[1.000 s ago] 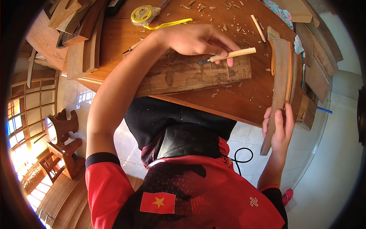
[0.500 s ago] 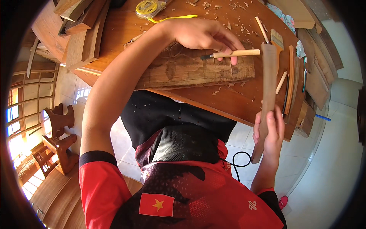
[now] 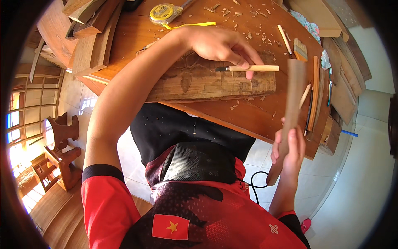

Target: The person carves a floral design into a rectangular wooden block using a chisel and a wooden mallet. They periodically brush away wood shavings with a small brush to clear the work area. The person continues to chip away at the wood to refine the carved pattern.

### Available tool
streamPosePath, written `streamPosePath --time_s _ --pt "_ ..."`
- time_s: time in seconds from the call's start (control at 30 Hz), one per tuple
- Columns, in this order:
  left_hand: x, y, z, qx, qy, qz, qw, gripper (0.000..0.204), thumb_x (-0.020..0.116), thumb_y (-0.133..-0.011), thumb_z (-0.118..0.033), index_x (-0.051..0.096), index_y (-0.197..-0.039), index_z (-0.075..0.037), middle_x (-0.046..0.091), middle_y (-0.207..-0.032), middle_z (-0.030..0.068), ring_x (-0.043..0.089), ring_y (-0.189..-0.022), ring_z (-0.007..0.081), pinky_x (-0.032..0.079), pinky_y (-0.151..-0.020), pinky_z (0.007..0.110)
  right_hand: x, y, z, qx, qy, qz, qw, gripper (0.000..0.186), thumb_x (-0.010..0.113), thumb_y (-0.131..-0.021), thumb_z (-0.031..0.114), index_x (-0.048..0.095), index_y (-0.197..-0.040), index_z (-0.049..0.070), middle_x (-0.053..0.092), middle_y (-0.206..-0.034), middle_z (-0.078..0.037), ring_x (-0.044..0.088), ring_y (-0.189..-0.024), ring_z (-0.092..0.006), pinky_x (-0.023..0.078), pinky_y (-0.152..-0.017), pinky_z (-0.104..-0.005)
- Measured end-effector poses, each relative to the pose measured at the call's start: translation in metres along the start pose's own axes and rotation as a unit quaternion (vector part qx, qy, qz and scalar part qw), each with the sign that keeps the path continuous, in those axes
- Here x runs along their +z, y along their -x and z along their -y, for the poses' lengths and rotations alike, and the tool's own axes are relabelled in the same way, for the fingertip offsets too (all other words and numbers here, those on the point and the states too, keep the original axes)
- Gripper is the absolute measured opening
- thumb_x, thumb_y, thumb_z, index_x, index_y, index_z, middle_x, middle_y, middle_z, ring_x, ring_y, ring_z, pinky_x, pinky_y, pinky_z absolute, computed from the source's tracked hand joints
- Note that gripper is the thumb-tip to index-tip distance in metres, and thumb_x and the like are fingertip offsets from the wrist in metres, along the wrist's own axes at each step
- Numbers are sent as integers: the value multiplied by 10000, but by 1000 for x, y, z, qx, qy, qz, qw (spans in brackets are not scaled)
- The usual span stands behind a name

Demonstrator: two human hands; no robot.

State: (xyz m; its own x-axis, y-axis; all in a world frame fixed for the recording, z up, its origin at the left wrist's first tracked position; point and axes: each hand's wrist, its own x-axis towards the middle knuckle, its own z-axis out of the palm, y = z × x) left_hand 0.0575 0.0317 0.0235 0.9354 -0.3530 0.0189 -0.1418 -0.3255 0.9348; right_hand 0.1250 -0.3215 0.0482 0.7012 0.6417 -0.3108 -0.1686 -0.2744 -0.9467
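My left hand reaches over a rough, partly carved board lying along the table's near edge, its fingers holding a wood-handled chisel level, dark blade pointing left. My right hand grips the lower part of a long brown wooden strip, which points up the table and is blurred at its upper end. Beyond that strip lie a pale-handled tool, a brush, another pale handle and narrow orange-brown strips.
The wooden table has scattered shavings, a yellow tape measure, stacked planks at left, a patterned cloth and more boards at right. Carved wooden furniture stands by a gridded window at far left.
My right hand has drawn the strip down and leftward, away from the brush and the other strips, exposing them. My left hand and the chisel have shifted only slightly in the frame.
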Motion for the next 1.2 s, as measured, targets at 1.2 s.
streamPosePath --time_s 1.2 --pt "6 1 -2 -2 140 -26 990 399 555 -1079 -164 599 -1460 -52 729 -1118 39 596 -851 125 525 -800 289 -1 -2 8 -6 31 44 999 424 433 -1123 311 501 -1367 -29 560 -802 -70 491 -476 -103 406 -400 -264"
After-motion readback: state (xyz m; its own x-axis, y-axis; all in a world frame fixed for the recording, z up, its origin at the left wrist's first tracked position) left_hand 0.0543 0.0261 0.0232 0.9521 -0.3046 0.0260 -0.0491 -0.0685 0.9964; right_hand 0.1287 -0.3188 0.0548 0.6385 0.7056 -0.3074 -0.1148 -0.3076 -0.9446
